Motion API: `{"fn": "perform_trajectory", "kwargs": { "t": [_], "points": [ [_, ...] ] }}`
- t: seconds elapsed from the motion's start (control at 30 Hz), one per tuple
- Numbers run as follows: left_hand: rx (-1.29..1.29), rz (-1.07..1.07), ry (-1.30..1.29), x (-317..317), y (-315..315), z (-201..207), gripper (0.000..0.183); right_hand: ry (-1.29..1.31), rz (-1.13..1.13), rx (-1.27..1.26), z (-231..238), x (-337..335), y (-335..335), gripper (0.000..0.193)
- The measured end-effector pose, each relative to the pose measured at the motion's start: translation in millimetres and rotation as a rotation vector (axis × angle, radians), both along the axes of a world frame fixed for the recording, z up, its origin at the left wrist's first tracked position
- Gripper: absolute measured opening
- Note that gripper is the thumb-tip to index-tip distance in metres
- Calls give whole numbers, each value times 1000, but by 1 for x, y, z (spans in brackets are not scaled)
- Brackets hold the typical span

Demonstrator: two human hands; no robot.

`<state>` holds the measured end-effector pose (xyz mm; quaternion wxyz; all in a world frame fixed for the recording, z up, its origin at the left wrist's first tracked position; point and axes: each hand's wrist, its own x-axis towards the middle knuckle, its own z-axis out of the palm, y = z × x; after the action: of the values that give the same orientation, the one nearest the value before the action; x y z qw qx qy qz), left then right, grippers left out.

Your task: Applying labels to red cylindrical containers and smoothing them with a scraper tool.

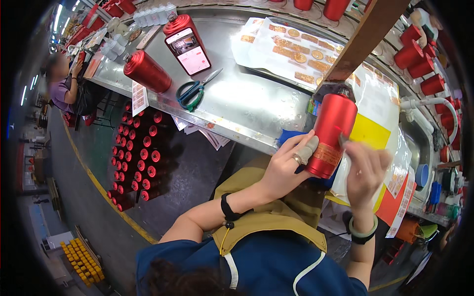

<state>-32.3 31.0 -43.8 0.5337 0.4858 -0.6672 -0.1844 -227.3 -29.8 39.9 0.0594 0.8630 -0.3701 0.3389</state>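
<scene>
A shiny red bottle (336, 118) lies tilted in front of me, its neck end against a bracket at the foot of a wooden post. Around its lower part sits a gold-printed label (326, 155). My left hand (289, 163) grips the bottle's lower left side; a pale cover is on one digit, and a ring shows. At the label's right edge is my right hand (366, 167), fingers curled and smeared by motion. Something dark grey shows at its fingertips, too blurred to name.
Sheets of gold labels (296, 47) lie on the metal table (237, 98). Left of them are scissors (192, 93), a phone (187, 52) propped on a red bottle, and another red bottle (148, 71). A wooden post (368, 37) rises ahead. Many red bottles (140, 155) stand on the floor.
</scene>
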Motion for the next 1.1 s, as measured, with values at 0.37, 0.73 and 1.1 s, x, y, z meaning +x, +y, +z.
{"fn": "perform_trajectory", "kwargs": {
  "t": [0.37, 0.73, 1.1],
  "points": [
    [135, 33, 131, -6, -1, 4, 79, 59, 85, 36, -1, 9, 14, 27],
    [165, -62, 271, -7, -1, 0, 93, 179, 207, 175, 20, 26, 30, 28],
    [180, -123, 318, -7, -1, -2, 96, 216, 211, 238, 24, 37, 30, 27]
  ]
}}
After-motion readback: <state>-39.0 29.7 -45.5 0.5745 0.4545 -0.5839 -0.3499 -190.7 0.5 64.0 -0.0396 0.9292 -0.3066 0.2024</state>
